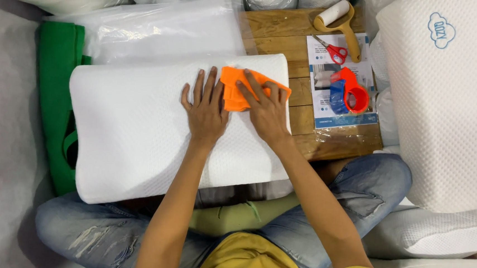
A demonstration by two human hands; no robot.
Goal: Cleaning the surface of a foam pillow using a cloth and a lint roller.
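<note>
A white contoured pillow (pixel 138 127) lies across my lap and a low wooden board. My left hand (pixel 205 110) rests flat on its top, fingers spread, holding nothing. Just to the right, my right hand (pixel 265 109) presses an orange cloth (pixel 236 89) onto the pillow near its far right edge, fingers laid over the cloth.
A wooden board (pixel 279 30) holds a lint roller (pixel 339 18), red scissors (pixel 333 50), a red and blue tape dispenser (pixel 348 94) and a printed leaflet (pixel 321 109). A green bag (pixel 57 82) lies left under clear plastic bags (pixel 162 28). More white pillows (pixel 447 109) stack right.
</note>
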